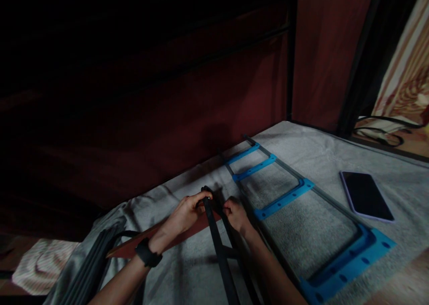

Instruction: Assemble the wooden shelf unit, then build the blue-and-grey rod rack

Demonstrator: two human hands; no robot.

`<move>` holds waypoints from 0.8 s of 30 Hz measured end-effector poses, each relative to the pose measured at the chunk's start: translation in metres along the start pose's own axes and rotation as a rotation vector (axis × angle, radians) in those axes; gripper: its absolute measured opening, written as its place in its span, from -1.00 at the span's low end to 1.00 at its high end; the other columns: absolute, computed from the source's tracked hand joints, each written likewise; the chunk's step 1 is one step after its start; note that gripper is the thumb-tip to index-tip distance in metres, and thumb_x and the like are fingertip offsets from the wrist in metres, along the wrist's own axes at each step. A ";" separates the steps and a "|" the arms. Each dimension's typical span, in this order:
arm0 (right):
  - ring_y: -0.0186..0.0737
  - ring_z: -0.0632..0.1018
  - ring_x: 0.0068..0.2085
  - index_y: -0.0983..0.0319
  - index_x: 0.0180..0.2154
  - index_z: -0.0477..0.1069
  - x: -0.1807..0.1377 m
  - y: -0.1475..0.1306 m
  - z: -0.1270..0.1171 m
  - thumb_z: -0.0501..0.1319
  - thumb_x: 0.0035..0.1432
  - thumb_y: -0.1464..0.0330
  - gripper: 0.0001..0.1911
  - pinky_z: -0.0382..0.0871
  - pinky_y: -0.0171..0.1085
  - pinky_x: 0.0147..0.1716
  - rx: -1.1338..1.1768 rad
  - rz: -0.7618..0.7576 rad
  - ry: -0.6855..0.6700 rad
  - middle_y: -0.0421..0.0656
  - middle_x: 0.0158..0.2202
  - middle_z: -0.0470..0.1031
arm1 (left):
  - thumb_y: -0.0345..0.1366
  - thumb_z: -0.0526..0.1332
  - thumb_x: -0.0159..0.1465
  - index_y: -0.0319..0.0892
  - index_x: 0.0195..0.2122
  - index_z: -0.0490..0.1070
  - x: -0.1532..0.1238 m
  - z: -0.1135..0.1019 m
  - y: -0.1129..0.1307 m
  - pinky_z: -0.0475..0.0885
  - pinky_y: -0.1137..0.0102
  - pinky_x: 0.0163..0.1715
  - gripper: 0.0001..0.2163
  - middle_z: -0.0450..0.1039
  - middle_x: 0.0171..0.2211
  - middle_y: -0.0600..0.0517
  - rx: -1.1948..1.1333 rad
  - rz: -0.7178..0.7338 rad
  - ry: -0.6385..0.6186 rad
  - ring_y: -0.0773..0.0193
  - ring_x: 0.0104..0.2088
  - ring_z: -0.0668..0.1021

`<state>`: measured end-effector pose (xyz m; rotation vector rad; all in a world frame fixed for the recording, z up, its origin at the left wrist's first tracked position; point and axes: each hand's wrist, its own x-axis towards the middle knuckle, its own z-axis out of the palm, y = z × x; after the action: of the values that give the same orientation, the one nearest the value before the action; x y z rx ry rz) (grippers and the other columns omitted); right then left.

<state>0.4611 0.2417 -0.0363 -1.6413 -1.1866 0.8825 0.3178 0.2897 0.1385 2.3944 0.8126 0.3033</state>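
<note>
My left hand (185, 214), with a black watch on the wrist, is closed around the upper end of a dark metal frame (219, 247) made of two long bars and a crosspiece. A flat reddish-brown board (134, 244) lies at an angle behind the frame and passes under my left hand. Just right of the frame's far end, my right hand (235, 213) has its fingers pinched together. Whatever is between those fingertips, if anything, is hidden.
Blue brackets (284, 204) joined to grey tubes lie to the right on a grey cloth (335, 155). A phone (368, 195) rests beyond them. Several dark tubes (92, 260) are bundled at the left. Dark red panels (201, 112) rise behind the cloth.
</note>
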 end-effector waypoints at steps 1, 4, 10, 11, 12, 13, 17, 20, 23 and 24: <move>-0.25 0.57 -0.17 0.23 -0.21 0.45 -0.002 -0.002 0.002 0.07 0.24 0.51 -0.80 0.31 -0.36 -0.22 -0.015 -0.007 0.019 -0.09 -0.23 0.58 | -0.42 0.15 0.21 -0.10 -0.10 0.52 0.000 0.000 0.001 0.43 0.43 -0.20 -0.73 0.56 -0.28 0.03 0.005 -0.005 0.002 0.26 -0.28 0.55; -0.17 0.59 -0.17 0.26 -0.08 0.39 -0.004 -0.006 0.003 0.00 0.33 0.43 -0.76 0.31 -0.30 -0.23 -0.069 0.037 0.072 -0.02 -0.20 0.58 | -0.43 0.14 0.22 -0.10 -0.09 0.51 0.001 0.000 0.002 0.43 0.43 -0.20 -0.72 0.56 -0.27 0.03 0.018 -0.005 -0.007 0.26 -0.28 0.55; -0.20 0.58 -0.25 0.23 -0.20 0.42 0.005 0.001 -0.014 0.06 0.23 0.43 -0.82 0.36 -0.32 -0.28 0.047 0.104 -0.059 -0.12 -0.31 0.54 | -0.44 0.14 0.22 -0.11 -0.09 0.51 0.004 0.004 -0.001 0.42 0.45 -0.21 -0.72 0.55 -0.28 0.04 0.023 0.011 -0.005 0.27 -0.28 0.55; -0.22 0.57 -0.23 0.23 -0.23 0.42 0.006 0.003 -0.015 0.08 0.17 0.48 -0.82 0.36 -0.33 -0.26 0.050 0.085 -0.065 -0.15 -0.31 0.54 | -0.44 0.14 0.22 -0.11 -0.09 0.51 0.004 0.005 -0.001 0.41 0.45 -0.21 -0.73 0.55 -0.28 0.05 0.021 0.014 -0.005 0.28 -0.28 0.55; -0.23 0.57 -0.22 0.22 -0.25 0.42 0.007 0.005 -0.015 0.09 0.12 0.52 -0.80 0.36 -0.34 -0.23 0.046 0.071 -0.058 -0.17 -0.30 0.53 | -0.43 0.14 0.23 -0.11 -0.10 0.51 0.004 0.005 -0.001 0.41 0.45 -0.21 -0.74 0.55 -0.28 0.05 0.017 0.019 -0.006 0.27 -0.28 0.55; -0.23 0.56 -0.20 0.22 -0.25 0.42 0.006 0.006 -0.013 0.08 0.10 0.54 -0.78 0.35 -0.33 -0.20 0.043 0.062 -0.048 -0.17 -0.29 0.53 | -0.43 0.13 0.24 -0.11 -0.11 0.51 0.004 0.005 0.000 0.41 0.45 -0.21 -0.75 0.55 -0.29 0.04 0.013 0.024 -0.008 0.27 -0.27 0.55; -0.21 0.55 -0.21 0.24 -0.15 0.41 0.003 0.006 -0.007 0.01 0.17 0.54 -0.72 0.32 -0.29 -0.20 0.006 0.077 0.000 -0.11 -0.28 0.53 | -0.40 0.12 0.27 -0.11 -0.12 0.52 0.004 0.006 0.002 0.42 0.44 -0.18 -0.76 0.55 -0.28 0.03 0.012 0.036 -0.026 0.26 -0.26 0.55; -0.21 0.54 -0.31 0.24 -0.10 0.40 0.004 0.005 -0.012 -0.02 0.27 0.43 -0.73 0.30 -0.30 -0.30 0.006 0.155 -0.037 -0.12 -0.34 0.52 | -0.39 0.13 0.27 -0.10 -0.09 0.51 0.004 0.007 0.001 0.42 0.44 -0.17 -0.76 0.56 -0.28 0.04 0.028 0.030 -0.021 0.26 -0.26 0.55; -0.23 0.55 -0.29 0.21 -0.15 0.41 0.004 0.005 -0.017 0.10 0.22 0.40 -0.82 0.31 -0.33 -0.31 0.027 0.133 -0.096 -0.17 -0.33 0.53 | -0.38 0.14 0.27 -0.09 -0.09 0.51 0.005 0.008 -0.002 0.42 0.44 -0.18 -0.76 0.56 -0.29 0.05 0.037 0.037 -0.002 0.27 -0.26 0.56; -0.24 0.55 -0.25 0.21 -0.17 0.41 0.004 0.004 -0.016 0.13 0.19 0.41 -0.83 0.31 -0.34 -0.28 0.024 0.109 -0.104 -0.18 -0.30 0.54 | -0.38 0.14 0.27 -0.10 -0.09 0.51 0.005 0.008 -0.003 0.42 0.45 -0.18 -0.76 0.56 -0.29 0.05 0.039 0.041 0.003 0.27 -0.26 0.56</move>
<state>0.4784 0.2409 -0.0346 -1.6702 -1.1608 1.0575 0.3234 0.2906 0.1306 2.4505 0.7781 0.3096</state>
